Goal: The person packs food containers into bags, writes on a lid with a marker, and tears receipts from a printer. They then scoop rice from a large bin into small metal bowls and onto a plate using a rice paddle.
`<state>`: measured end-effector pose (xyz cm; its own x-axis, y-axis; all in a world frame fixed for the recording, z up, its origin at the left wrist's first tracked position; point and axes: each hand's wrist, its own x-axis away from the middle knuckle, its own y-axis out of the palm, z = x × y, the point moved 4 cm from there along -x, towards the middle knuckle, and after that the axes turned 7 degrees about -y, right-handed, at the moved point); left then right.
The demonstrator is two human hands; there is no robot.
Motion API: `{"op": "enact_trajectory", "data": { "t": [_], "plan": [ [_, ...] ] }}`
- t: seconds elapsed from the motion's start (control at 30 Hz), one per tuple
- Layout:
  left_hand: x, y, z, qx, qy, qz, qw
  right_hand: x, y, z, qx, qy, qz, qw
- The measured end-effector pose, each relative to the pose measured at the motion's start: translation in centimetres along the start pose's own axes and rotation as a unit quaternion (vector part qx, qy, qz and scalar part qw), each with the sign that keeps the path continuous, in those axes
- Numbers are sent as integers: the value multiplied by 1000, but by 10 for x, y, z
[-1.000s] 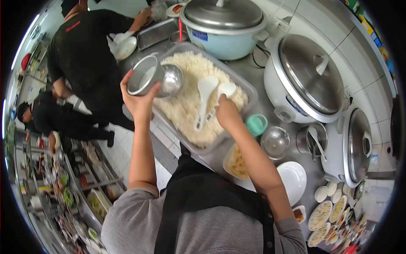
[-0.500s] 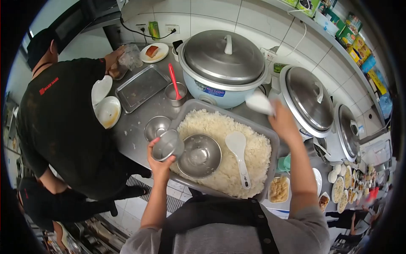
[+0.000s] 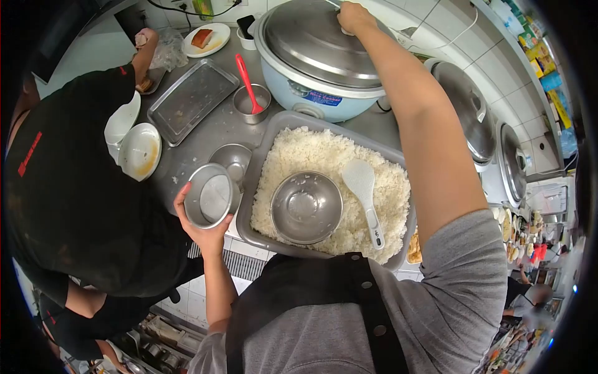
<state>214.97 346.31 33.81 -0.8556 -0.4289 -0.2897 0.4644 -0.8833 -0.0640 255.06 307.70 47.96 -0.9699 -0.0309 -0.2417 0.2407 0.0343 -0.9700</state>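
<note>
My left hand [image 3: 208, 235] holds a small round metal bowl [image 3: 213, 194], tilted so that its inside shows. My right hand [image 3: 355, 19] is closed at the handle of the metal rice cooker lid [image 3: 311, 53], at the top of the view; the fingers are partly hidden. The lid covers the light blue rice cooker [image 3: 293, 100]. In front of it is a grey tub [image 3: 248, 215] of cooked rice [image 3: 330, 146]. A larger metal bowl [image 3: 306, 207] and a white rice paddle [image 3: 363, 187] lie on the rice.
Left of the tub are a metal bowl [image 3: 232, 159], a cup [image 3: 248, 115] with a red-handled utensil [image 3: 248, 81], a metal tray [image 3: 193, 100] and used plates [image 3: 140, 151]. A co-worker in black [image 3: 93, 206] stands close on the left. More rice cookers [image 3: 464, 109] stand right.
My right hand has moved up and left onto the lid; the blurred white thing it held no longer shows. My left hand has shifted left and down with the small bowl.
</note>
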Motion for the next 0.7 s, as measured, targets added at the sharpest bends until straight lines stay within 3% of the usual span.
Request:
{"op": "enact_trajectory", "data": {
  "t": [0.1, 0.23, 0.37, 0.4, 0.47, 0.53, 0.7],
  "plan": [
    [-7, 16, 7, 11, 26, -42, 999, 43, -65, -13, -64, 5, -10, 998],
    [-12, 33, 3, 20, 17, -44, 999, 135, -130, 26, -121, -132, 129, 975],
    [-26, 42, -5, 0, 38, -33, 999, 277, -166, 59, -107, -203, 115, 967],
    [-31, 47, 3, -4, 36, -32, 999, 306, -169, 65, -94, -226, 125, 961],
    [-41, 55, 11, 2, 56, -27, 998, 355, -161, 85, -117, -187, 79, 972],
    [-48, 66, 29, -2, 68, -15, 998, 391, -147, 100, -87, -227, 75, 967],
    [-29, 85, 88, 33, 99, 34, 994, 430, -96, 105, -45, -279, 28, 959]
  ]
}}
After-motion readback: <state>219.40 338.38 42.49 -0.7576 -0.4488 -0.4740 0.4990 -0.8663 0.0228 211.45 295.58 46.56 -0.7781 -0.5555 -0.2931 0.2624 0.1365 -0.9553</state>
